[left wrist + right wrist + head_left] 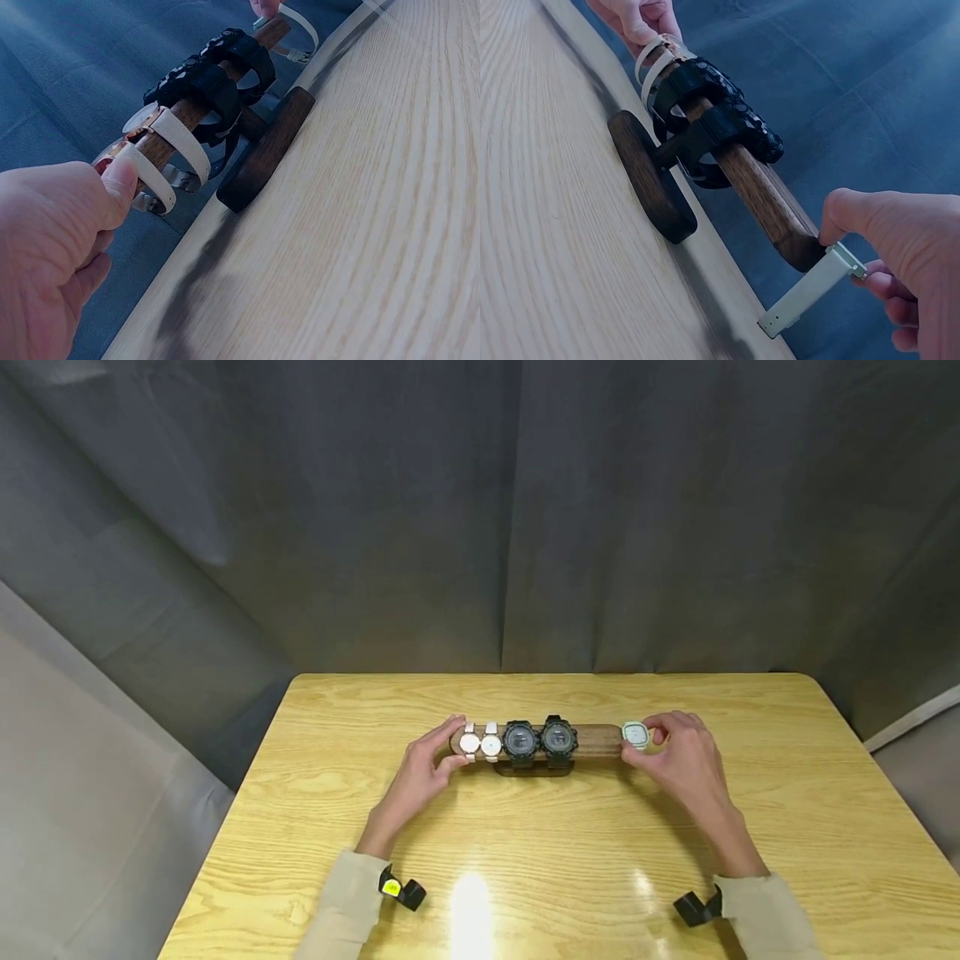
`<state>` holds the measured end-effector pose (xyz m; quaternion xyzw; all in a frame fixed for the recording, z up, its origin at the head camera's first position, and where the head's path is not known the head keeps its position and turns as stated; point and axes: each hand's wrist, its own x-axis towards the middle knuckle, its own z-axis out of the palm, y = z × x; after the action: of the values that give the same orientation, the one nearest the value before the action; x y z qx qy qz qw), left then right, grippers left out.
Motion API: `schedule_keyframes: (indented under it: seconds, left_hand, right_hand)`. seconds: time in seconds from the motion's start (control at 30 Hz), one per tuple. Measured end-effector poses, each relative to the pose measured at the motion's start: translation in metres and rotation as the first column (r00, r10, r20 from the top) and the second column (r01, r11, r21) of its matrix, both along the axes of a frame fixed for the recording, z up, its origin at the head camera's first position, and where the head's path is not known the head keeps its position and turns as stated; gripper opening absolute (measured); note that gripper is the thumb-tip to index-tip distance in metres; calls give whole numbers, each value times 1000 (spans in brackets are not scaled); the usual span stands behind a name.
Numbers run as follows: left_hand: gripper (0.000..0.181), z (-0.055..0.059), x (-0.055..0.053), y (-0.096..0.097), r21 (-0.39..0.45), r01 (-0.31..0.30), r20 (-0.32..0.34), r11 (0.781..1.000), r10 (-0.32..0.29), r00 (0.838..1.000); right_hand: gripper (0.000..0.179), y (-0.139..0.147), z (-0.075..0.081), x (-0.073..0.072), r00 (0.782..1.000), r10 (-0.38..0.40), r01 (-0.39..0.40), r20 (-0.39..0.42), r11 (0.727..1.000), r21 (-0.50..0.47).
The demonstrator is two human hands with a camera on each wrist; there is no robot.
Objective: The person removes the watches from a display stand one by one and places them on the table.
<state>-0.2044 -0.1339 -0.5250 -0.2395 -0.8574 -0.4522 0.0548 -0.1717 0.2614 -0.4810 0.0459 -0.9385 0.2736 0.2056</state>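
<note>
A wooden watch stand (600, 741) stands on the table, its bar raised on a dark base (652, 184). My left hand (420, 774) pinches the outermost white-strapped watch (469, 743) at the bar's left end. Beside it hangs a second white-strapped watch (491, 745), then two bulky black digital watches (521, 740) around the middle. My right hand (686, 758) holds a pale green square watch (635, 735) by its case, at the bar's right end. Its strap (806, 292) hangs down in the right wrist view; whether it loops over the bar's tip cannot be told.
The wooden table (337, 710) has light glare near its front. Dark grey curtains (405, 527) hang behind its back edge, and a lighter cloth (90, 793) hangs at the left. A black wrist strap with a camera (697, 910) sits on each sleeve.
</note>
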Motion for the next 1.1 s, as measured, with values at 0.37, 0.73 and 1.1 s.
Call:
schedule_keyframes:
  seconds: [0.37, 0.73, 1.1]
  left_hand:
    - [62, 0, 1, 0, 2, -3, -4, 1000, 3, 1000]
    - [62, 2, 1, 1, 12, 1, -19, 1000, -1, 1000]
    - [62, 0, 0, 0, 33, 13, -19, 999, -12, 1000]
  right_hand:
    - [39, 8, 3, 0, 999, -19, 18, 36, 1000, 14]
    - [41, 12, -4, -2, 998, -34, 29, 48, 996, 85]
    - [40, 10, -15, -6, 999, -33, 32, 1, 975, 222]
